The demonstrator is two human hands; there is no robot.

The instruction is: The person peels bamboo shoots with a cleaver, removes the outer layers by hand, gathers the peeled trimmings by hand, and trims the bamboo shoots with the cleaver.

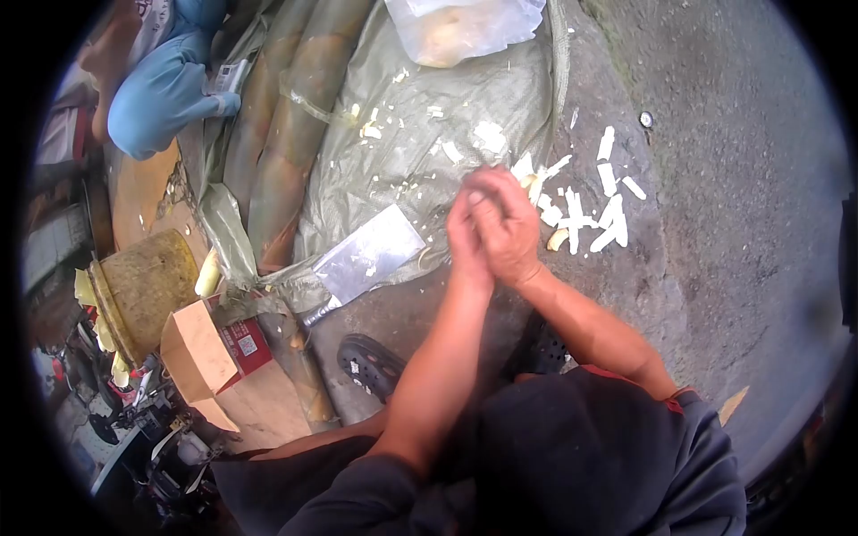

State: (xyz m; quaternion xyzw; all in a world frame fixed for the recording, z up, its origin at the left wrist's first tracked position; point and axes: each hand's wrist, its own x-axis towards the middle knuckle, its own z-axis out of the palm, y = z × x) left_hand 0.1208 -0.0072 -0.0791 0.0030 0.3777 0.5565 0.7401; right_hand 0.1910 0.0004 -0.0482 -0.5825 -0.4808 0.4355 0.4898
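My left hand (461, 234) and my right hand (511, 234) are pressed palm to palm in front of me, fingers curled over each other. Whatever lies between the palms, if anything, is hidden, and the fingertips are slightly blurred. Just left of them a wide-bladed cleaver (374, 253) lies flat on the edge of a grey-green woven sheet (357, 201), with small scraps on its blade. White cut strips and chunks (610, 214) are scattered on the ground to the right of my hands. More pale bits (490, 136) lie on the sheet beyond them.
A translucent plastic bag (465, 31) rests at the top of the sheet. To the left are an open cardboard box (219, 357), a tipped dirty yellow bucket (147, 290) and a person's blue glove or sleeve (165, 98). Concrete ground (715, 223) stretches along the right.
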